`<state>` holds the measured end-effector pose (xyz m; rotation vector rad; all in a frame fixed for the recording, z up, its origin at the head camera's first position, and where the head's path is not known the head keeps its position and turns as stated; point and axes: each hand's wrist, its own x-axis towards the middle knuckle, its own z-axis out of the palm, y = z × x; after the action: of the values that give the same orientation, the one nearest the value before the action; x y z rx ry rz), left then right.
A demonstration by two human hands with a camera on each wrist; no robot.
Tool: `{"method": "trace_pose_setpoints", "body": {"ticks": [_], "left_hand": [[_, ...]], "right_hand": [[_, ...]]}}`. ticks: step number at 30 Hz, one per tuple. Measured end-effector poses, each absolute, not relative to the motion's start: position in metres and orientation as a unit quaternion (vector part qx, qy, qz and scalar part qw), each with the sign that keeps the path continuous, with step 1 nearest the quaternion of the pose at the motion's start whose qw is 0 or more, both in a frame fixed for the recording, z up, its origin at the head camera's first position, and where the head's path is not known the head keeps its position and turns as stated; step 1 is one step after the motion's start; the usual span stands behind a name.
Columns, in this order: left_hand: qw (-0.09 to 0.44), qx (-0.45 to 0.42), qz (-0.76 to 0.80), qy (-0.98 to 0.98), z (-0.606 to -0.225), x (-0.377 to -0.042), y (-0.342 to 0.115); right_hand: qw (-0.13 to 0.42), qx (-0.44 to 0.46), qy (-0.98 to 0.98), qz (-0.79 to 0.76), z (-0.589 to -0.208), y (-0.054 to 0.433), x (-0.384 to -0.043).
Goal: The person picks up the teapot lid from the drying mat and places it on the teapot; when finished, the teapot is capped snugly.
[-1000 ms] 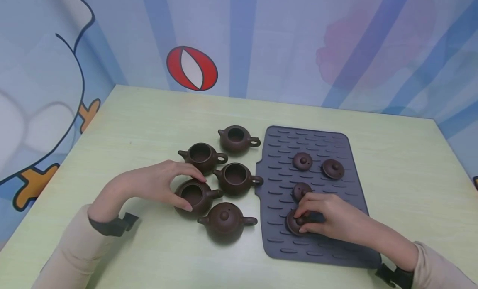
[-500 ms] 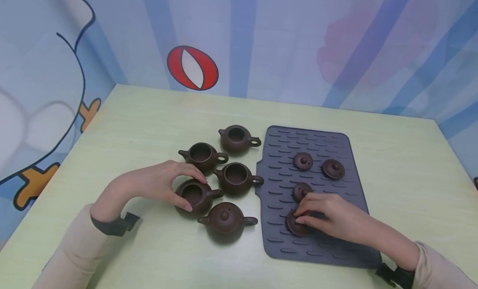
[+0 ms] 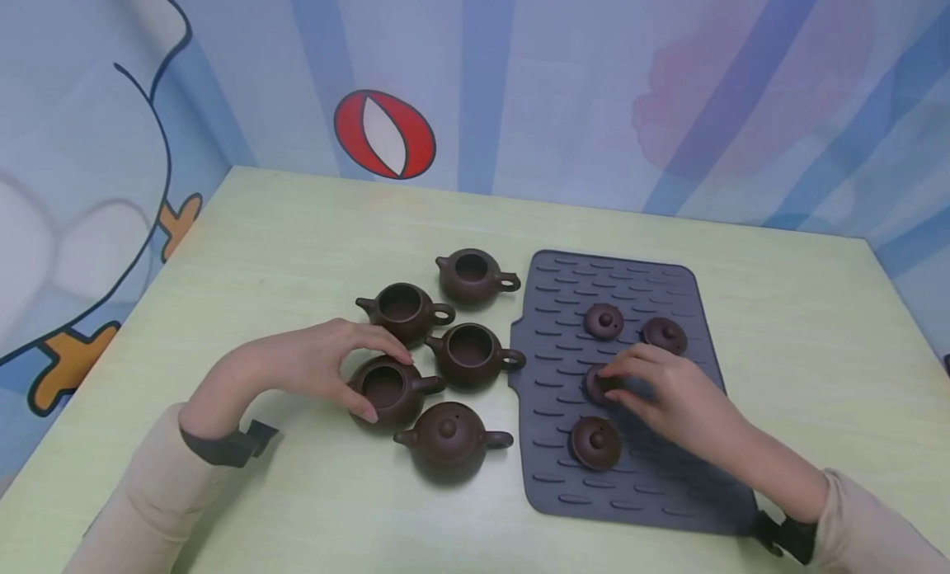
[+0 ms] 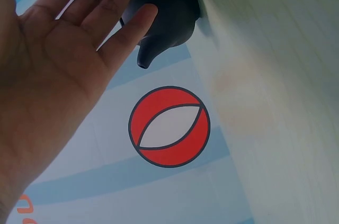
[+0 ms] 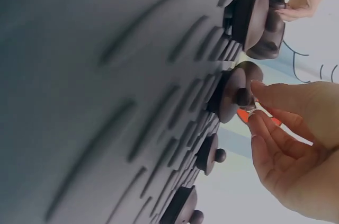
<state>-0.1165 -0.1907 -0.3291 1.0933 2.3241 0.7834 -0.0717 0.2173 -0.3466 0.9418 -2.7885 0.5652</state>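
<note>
My left hand (image 3: 319, 364) curves its thumb and fingers round an uncovered dark brown teapot (image 3: 406, 399), whose spout side is hidden. In the left wrist view, a dark spouted teapot (image 4: 177, 15) lies beyond the fingers of the left hand (image 4: 63, 54). Over the grey mat, my right hand (image 3: 679, 397) has its thumb and fingertips about the knob of a small teapot lid (image 3: 590, 384). That lid (image 5: 228, 99) lies on the mat, its knob at the fingertips of the right hand (image 5: 296, 152). A teapot (image 3: 448, 438) with its lid on stands nearest me.
Three more uncovered teapots stand behind: one at the back (image 3: 472, 287), one at the left (image 3: 416, 320), one nearer the mat (image 3: 475, 374). The grey ridged mat (image 3: 545, 491) carries other lids: a front lid (image 3: 596, 444) and two back lids (image 3: 604, 320), (image 3: 671, 335). A printed wall (image 3: 519, 104) edges the table.
My right hand has let go of the front lid and shifted back to the lid behind it. The front lid stays on the mat. The left hand has stayed at its teapot.
</note>
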Motion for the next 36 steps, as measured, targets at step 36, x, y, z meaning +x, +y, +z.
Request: {"method": "trace_pose_setpoints", "body": {"ticks": [36], "left_hand": [[0.247, 0.377, 0.289, 0.845, -0.328, -0.115, -0.190]], "right_hand": [[-0.029, 0.458, -0.844, 0.279, -0.293, 0.136, -0.107]]}}
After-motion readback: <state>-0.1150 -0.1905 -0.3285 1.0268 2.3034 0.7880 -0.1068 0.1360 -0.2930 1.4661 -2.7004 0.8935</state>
